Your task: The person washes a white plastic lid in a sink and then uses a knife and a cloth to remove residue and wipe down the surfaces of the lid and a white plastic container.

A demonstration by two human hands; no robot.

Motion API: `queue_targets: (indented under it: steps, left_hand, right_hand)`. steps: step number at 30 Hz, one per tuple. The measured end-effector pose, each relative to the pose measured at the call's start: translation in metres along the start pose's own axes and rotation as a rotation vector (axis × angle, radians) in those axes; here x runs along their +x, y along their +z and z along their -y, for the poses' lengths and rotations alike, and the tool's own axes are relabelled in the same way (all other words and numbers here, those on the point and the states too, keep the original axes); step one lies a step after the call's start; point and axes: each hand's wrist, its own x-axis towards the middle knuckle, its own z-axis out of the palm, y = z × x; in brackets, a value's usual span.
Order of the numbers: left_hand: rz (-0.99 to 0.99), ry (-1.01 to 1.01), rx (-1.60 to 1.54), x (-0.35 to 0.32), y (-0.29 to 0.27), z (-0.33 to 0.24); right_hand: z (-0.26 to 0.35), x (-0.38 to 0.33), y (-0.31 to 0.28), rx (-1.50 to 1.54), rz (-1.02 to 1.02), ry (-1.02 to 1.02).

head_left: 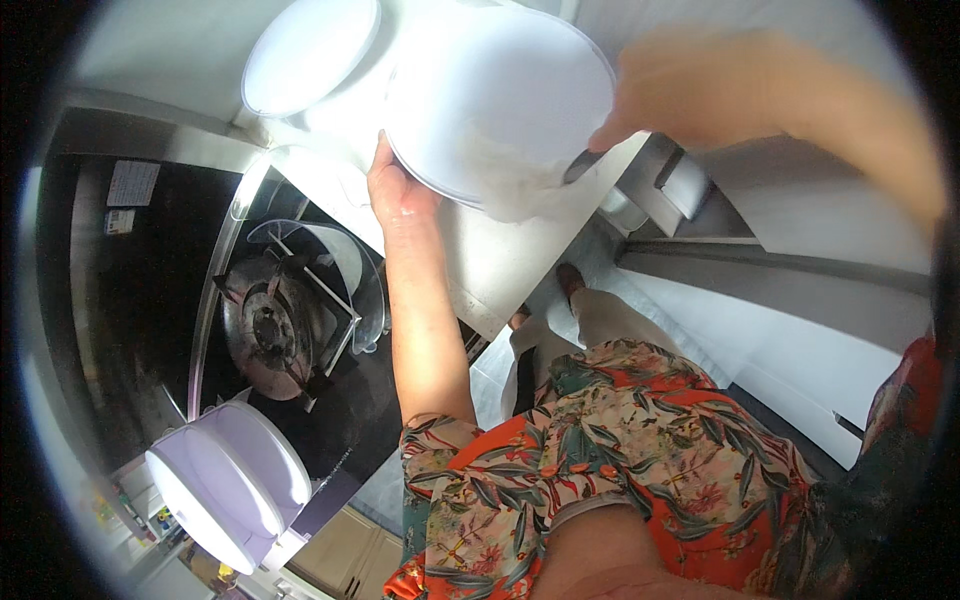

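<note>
Passing a gas burner (265,325) and a smaller white disc (312,55) at far left; next, clasping by its lower left rim, in the left grip (405,195), a large white disc (480,80) above the bench (480,258). Apparently partway done: bunching pale, soft-looking matter (515,185) at the lower rim, seemingly not all off yet. At right, near a small dark piece (580,166), blurring the right grip (675,90); impossible to tell whether grasping anything.

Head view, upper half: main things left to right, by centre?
White paper labels → smaller white disc → left hand at the big disc's edge → larger white disc → right hand, blurred.
</note>
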Motion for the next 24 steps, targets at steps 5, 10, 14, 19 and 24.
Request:
queue_targets:
  steps: [5,10,14,19,24]
  left_hand:
    - [-0.013,0.005,-0.023,-0.004,0.003,-0.002]
    - [-0.006,-0.014,-0.001,-0.002,0.004,-0.002]
    - [0.012,-0.038,-0.037,-0.01,0.009,0.002]
    - [0.055,-0.017,0.027,0.001,-0.006,0.005]
    - [-0.011,-0.032,0.0,-0.012,-0.004,0.01]
  right_hand:
    - [-0.002,-0.015,-0.012,-0.177,0.131,0.049]
    - [0.007,-0.002,-0.021,-0.259,0.172,0.068]
    - [0.017,0.015,-0.017,-0.13,0.139,0.112]
    - [0.039,0.04,0.004,0.254,0.021,0.317]
    - [0.048,0.073,0.028,0.449,-0.012,0.379]
